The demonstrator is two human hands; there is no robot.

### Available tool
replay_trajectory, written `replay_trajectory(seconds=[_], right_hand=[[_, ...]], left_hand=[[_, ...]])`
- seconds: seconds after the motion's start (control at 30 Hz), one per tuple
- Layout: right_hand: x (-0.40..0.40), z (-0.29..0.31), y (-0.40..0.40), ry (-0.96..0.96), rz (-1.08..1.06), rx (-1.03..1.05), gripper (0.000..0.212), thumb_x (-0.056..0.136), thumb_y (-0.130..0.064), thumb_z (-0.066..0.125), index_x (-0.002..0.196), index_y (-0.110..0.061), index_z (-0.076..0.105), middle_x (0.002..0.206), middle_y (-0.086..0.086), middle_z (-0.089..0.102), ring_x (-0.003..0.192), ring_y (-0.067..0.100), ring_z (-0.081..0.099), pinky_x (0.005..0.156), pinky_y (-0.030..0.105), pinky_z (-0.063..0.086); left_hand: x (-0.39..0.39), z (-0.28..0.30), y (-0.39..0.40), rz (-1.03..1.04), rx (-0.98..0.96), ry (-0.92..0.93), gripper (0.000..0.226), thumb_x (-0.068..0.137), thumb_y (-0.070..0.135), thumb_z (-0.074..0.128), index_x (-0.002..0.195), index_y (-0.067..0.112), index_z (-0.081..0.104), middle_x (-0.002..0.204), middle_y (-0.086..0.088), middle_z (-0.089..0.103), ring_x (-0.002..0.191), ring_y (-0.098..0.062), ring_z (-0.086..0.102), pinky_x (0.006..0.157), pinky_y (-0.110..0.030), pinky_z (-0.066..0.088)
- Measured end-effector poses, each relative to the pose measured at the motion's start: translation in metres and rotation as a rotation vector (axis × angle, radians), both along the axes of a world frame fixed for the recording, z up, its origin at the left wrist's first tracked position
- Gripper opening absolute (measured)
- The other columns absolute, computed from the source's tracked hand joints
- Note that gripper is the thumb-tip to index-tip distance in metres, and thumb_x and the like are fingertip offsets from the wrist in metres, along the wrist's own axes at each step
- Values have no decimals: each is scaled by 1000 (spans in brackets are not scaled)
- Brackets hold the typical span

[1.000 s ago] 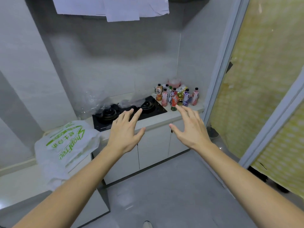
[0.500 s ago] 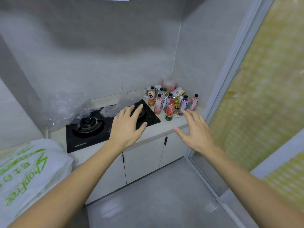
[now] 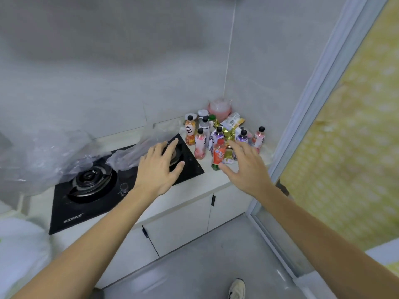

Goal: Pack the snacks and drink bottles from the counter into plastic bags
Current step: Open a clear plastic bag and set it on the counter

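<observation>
Several small drink bottles (image 3: 200, 145) and snack packets (image 3: 233, 122) stand clustered in the far right corner of the white counter (image 3: 218, 179). A red-labelled bottle (image 3: 219, 156) is the nearest one. My right hand (image 3: 248, 169) reaches out with spread fingers just in front of that bottle, holding nothing. Over the right burner of the black gas hob (image 3: 90, 190), my left hand (image 3: 158, 167) hovers flat and empty. Clear plastic bags (image 3: 133, 156) lie crumpled over the hob's back, right by my left hand.
A white shopping bag (image 3: 19, 251) with green print sits at the lower left edge. A pink-lidded jar (image 3: 219, 108) stands in the corner behind the bottles. White cabinet doors (image 3: 179, 225) run below the counter. A sliding glass door frame (image 3: 306, 126) closes the right side.
I have stepped closer to the counter. Both hands have advanced toward the bottles and hob, which now look larger, and the shopping bag has slid toward the left edge.
</observation>
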State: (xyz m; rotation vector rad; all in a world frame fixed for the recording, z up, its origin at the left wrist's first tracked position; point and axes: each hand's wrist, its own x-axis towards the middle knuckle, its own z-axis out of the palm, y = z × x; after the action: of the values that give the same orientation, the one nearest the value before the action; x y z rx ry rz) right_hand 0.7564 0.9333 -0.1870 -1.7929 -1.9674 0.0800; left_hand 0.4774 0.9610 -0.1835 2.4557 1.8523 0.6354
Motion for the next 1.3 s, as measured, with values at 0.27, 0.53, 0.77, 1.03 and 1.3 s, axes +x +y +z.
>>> replay_trajectory(seconds=[0.27,0.53,0.77,1.03,1.3], right_hand=[[55,-25,121,-9,148,-58,77,93,-61,56,158,-27,33,156,-2,39,144,23,35,115,46,39],[35,-51,208,28,315,-153,78,91,-63,53,157,-31,31,156,-3,38,143,25,34,113,47,40],[-37,-76,280,11,390,-220,78,95,-60,57,160,-27,27,160,-1,34,148,24,28,119,45,32],[-115,-112,360,-8,331,-401,77,97,-57,56,161,-25,26,162,1,33,152,26,25,117,47,36],[-154,-162,423,6,313,-599,82,98,-52,58,163,-19,21,164,7,30,151,34,25,119,49,32]], left_hand=[[51,-20,84,145,-77,13,66,97,59,42,156,32,30,145,-3,47,136,-28,41,104,-52,42],[37,-47,127,321,-172,-10,63,97,57,45,154,32,32,145,-5,47,134,-31,42,105,-53,43],[-1,-81,197,366,-223,-45,64,97,55,44,155,30,32,148,-8,47,134,-34,43,102,-54,45],[-50,-137,294,394,-422,-105,65,98,52,44,157,30,27,156,-13,37,141,-38,36,107,-56,42],[-78,-174,341,430,-514,-76,63,96,43,54,153,29,32,150,-11,45,139,-34,41,106,-56,46]])
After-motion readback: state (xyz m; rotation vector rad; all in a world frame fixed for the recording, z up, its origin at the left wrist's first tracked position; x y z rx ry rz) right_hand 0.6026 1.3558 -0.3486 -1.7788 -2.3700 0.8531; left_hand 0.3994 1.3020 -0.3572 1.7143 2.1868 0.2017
